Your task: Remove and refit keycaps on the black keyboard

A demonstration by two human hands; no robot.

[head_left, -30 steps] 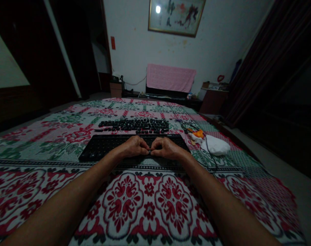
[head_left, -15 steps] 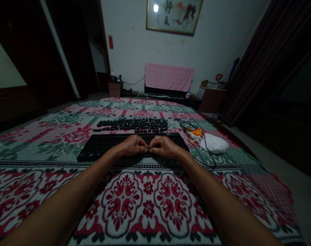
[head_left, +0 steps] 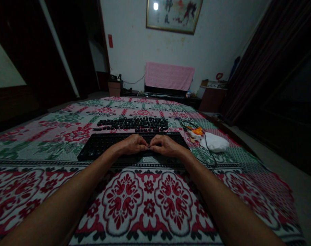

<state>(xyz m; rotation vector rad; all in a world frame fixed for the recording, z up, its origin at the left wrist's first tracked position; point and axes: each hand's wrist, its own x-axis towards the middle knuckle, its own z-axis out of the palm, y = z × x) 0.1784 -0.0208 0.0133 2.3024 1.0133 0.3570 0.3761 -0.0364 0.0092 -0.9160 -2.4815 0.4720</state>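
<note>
A black keyboard (head_left: 96, 145) lies across the patterned cloth in front of me, its middle partly covered by my hands. My left hand (head_left: 133, 144) is over its centre, thumb and fingers pinched together. Facing it, my right hand (head_left: 163, 145) is closed in a similar pinch. The fingertips of both hands almost meet at the keyboard's near edge; whatever small thing is between them is too dark to make out. Just beyond the keyboard, many loose black keycaps (head_left: 134, 123) are spread in rough rows.
On the right lie a white cloth bundle (head_left: 215, 142), an orange item (head_left: 197, 131) and a dark cable (head_left: 208, 145). Patterned fabric (head_left: 148, 201) covers the bed-like surface. At the far wall, a pink towel (head_left: 169, 76) drapes over a dark screen-like object.
Both hands stay pinched at nearly the same spot, with only slight finger movement. The view has tilted very slightly. The keyboard and keycaps stay put.
</note>
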